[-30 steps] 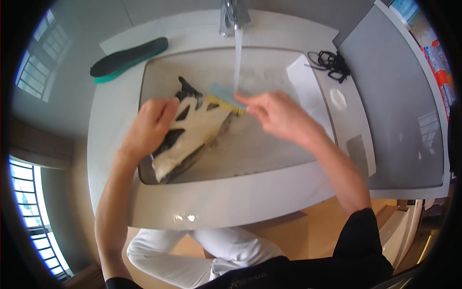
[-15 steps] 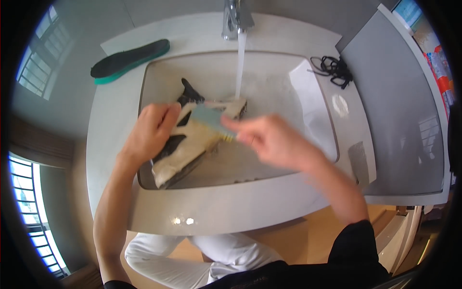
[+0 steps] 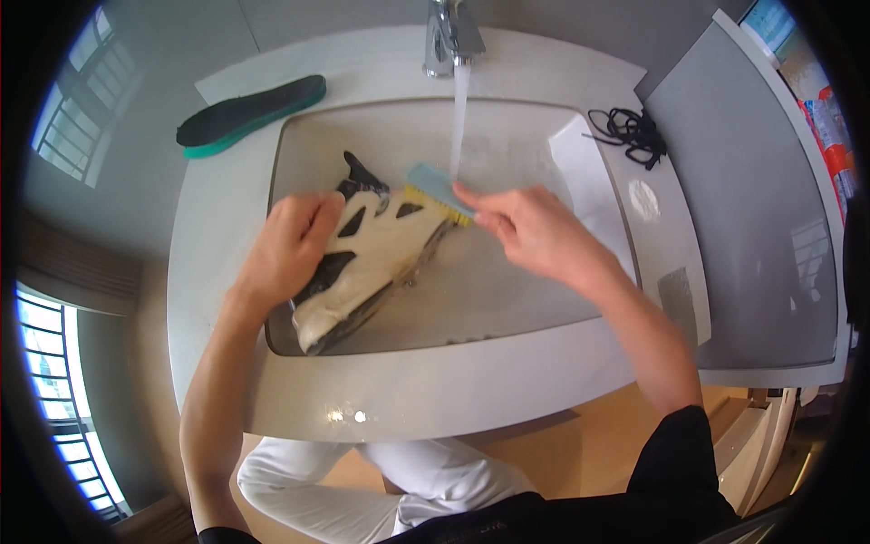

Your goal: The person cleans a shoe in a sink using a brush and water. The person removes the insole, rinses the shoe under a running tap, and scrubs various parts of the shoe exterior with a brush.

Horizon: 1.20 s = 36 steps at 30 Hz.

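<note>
A white and black shoe [image 3: 381,249] lies on its side in the sink [image 3: 507,308], its toe and heel slanting across the left half. My left hand [image 3: 294,238] is closed on the shoe's upper at the left edge. In my right hand [image 3: 535,227] is a scrub brush [image 3: 435,186] with a pale blue back and yellow bristles. Its bristles rest against the far end of the shoe, close to the stream of water. The fingers of my right hand wrap the near end of the brush.
Water runs from the chrome faucet [image 3: 444,41] at the back. A black and green insole [image 3: 249,118] lies on the counter's left side. Black shoelaces [image 3: 630,136] sit in a tangle at the right. A grey cabinet panel [image 3: 734,199] borders the counter on the right.
The brush has moved from the middle of the shoe to its far end, up and to the right. My left hand keeps its hold on the shoe.
</note>
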Each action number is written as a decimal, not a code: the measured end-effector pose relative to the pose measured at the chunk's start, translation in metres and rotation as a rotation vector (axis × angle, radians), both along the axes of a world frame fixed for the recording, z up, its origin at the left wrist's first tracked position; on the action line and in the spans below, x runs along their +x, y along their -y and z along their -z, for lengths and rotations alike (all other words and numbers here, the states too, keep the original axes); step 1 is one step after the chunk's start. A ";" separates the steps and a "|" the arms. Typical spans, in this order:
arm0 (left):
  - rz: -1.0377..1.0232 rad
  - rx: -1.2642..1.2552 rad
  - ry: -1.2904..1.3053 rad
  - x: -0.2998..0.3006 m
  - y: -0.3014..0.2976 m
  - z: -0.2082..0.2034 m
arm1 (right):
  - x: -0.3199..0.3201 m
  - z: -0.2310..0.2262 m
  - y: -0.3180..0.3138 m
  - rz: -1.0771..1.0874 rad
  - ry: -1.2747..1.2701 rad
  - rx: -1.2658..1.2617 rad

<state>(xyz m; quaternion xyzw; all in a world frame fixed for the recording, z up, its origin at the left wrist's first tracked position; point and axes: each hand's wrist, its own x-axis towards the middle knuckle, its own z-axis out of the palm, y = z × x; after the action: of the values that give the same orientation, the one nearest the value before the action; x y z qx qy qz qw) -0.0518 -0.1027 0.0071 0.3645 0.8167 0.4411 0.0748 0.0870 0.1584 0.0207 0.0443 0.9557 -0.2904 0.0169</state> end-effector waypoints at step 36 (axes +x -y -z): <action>0.420 -0.198 0.396 -0.011 -0.010 -0.008 | 0.009 -0.008 0.032 -0.076 0.120 -0.066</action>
<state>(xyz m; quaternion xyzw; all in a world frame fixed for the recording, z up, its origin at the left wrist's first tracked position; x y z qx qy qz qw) -0.0632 -0.0924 0.0150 0.4231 0.7320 0.3966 0.3575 0.0962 0.1265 0.0283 0.0247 0.9438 -0.3179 0.0869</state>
